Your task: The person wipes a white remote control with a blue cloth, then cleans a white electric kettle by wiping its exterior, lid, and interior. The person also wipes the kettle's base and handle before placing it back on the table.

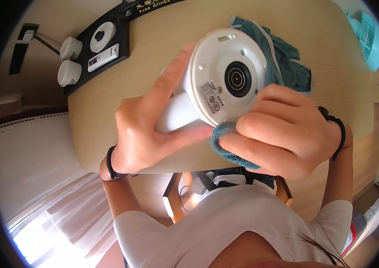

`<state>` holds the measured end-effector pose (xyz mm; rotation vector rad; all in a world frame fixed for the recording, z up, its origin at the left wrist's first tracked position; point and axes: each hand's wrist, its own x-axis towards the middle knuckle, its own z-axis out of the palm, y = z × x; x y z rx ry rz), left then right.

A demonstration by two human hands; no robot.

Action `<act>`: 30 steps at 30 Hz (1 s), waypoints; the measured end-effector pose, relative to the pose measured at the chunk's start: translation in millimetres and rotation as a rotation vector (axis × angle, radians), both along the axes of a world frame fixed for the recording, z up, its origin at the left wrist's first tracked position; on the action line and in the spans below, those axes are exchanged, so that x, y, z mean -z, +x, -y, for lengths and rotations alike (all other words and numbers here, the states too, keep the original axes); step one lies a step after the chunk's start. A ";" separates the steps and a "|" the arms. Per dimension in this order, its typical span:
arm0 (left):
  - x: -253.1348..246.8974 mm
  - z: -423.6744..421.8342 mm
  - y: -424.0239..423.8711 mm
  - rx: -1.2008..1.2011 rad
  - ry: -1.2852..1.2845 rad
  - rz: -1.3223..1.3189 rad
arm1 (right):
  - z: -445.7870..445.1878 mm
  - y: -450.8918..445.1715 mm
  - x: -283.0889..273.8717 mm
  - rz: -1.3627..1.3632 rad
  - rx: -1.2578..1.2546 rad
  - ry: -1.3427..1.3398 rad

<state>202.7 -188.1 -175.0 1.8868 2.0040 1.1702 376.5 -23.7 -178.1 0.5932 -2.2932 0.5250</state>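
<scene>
A white electric kettle (206,83) is tipped over in the air above the table, its round underside with a black central connector turned up toward me. My left hand (149,120) grips it from the left, thumb and fingers spread around the body and handle. My right hand (280,130) holds a bunched teal cloth (224,147) against the lower rim of the base. Behind the kettle, at its upper right, a teal towel (286,60) with pale edging lies crumpled on the table. Whether the two pieces of cloth are one is hidden by the kettle and my right hand.
A black tray (122,33) at the upper left bears a white round kettle base (103,37), a white remote-like item (103,57) and two white cups (70,72). A turquoise fan (370,42) stands at the upper right. The wooden table's front edge (162,169) runs close to my body.
</scene>
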 end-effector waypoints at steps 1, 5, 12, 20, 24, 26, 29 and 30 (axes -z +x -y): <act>0.0 -0.6 0.2 -0.005 0.005 0.001 | -1.2 1.6 -0.6 0.021 -0.008 0.004; -1.9 -2.4 1.6 -0.042 -0.008 0.026 | -11.6 7.6 -4.7 0.119 -0.032 -0.023; 0.3 -1.5 -4.7 -0.086 -0.041 0.079 | -55.7 18.4 -34.1 0.295 0.195 -0.447; -4.7 -1.6 -1.1 -0.127 -0.106 0.051 | -77.5 -2.7 -44.6 0.436 -0.029 -1.397; -1.0 -0.8 -1.6 -0.179 -0.061 0.067 | -96.6 -10.2 -21.6 0.550 0.036 -0.590; -0.1 -2.6 -1.8 -0.193 -0.038 0.088 | -96.6 -5.4 -18.9 0.481 0.032 -0.212; -0.1 -0.4 -0.5 -0.218 -0.064 0.092 | -90.8 6.1 -28.0 0.682 -0.008 -0.095; -0.9 -1.3 -0.3 -0.206 -0.067 0.083 | -92.4 12.8 -31.1 0.775 -0.034 -0.168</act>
